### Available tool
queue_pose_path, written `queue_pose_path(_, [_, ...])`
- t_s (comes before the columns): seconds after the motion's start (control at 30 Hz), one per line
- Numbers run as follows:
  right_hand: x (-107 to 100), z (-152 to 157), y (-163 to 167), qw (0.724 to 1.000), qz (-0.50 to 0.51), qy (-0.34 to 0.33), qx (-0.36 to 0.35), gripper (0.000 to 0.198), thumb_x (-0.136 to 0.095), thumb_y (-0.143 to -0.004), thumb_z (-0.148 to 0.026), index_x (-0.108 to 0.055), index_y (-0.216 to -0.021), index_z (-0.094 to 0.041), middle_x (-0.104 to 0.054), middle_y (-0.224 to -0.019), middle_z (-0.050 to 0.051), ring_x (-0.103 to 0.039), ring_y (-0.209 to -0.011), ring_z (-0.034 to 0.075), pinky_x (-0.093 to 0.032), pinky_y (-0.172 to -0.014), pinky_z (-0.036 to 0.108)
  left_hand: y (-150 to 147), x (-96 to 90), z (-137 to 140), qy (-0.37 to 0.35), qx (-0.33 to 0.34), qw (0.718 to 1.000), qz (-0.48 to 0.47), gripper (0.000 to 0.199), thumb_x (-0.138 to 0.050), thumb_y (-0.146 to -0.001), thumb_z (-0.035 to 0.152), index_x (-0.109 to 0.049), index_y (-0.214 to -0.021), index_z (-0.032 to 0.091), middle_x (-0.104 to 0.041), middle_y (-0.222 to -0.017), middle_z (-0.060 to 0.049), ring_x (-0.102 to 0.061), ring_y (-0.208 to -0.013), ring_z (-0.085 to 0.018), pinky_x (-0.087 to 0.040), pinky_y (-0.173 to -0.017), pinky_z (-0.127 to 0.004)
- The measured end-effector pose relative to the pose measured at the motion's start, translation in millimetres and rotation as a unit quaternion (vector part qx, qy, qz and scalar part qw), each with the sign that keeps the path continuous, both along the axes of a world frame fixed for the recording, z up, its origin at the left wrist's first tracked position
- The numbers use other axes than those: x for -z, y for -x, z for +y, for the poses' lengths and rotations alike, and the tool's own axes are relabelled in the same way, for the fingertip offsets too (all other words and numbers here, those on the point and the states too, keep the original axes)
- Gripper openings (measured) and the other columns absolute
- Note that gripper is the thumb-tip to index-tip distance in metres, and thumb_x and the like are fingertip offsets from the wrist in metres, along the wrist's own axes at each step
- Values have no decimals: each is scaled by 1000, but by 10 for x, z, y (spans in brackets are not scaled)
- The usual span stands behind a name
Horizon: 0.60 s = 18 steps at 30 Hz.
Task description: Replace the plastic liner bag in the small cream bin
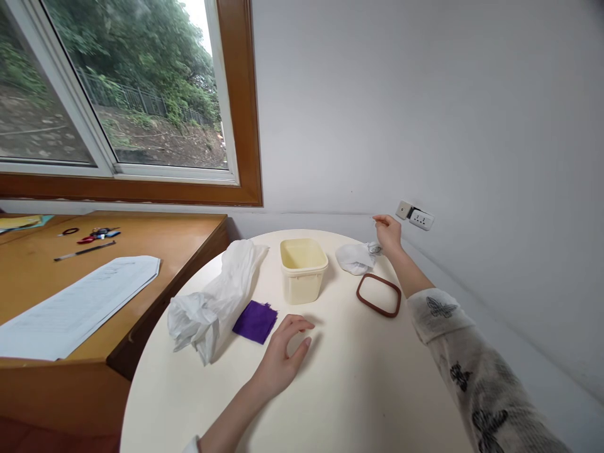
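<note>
From where I stand, a plain white wall (330,113) takes up most of the room's far side, with a brown-framed sliding window (141,94) at its left looking onto trees. Against the wall sits a round, cream-white table (358,390), and at its left a brown wooden desk (189,233). The person's right arm reaches over the table in a pale sleeve (472,377) printed with black butterflies.

On the table's left lies a long, crumpled bag of thin white plastic (226,289); a stack of white paper (80,308) rests on the desk. A pale yellow, squarish plastic tub (302,288) stands upright near the table's far edge.

The left hand (282,358) is released, its thumb and fingers curved apart in front of the tub. The right hand (389,233) is bent at the far right edge; I cannot tell whether its fingertips pinch anything. Just beside its wrist is a small, rounded white bundle (353,258), touching or not I cannot say. Nearer the person lies a reddish-brown, rounded rectangular ring (391,314).

A square of purple cloth (255,321), frayed at one corner, lies between the long bag and the left hand. A slim dark pen (85,251) rests on the desk.
</note>
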State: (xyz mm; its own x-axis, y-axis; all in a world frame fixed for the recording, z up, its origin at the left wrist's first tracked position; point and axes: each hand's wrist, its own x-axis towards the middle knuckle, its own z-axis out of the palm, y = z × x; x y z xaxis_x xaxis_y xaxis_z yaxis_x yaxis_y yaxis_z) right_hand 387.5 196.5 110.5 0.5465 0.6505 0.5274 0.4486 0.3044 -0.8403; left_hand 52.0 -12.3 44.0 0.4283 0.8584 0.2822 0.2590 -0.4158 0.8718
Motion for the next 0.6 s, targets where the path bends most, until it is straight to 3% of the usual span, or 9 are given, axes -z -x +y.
queue_pose_path(0.6, [-69,-60,21,1000,9,-10,1,27,-44,-58,-16,-65,-76,-17,-65,-80,4,-58,-76,17,-43,-73,31,-6,-4,-12,2,10,1000,2,17,-46,-85,24,-55,-100,23,-50,-105,-8,-48,-100,-20,-38,-91,-36])
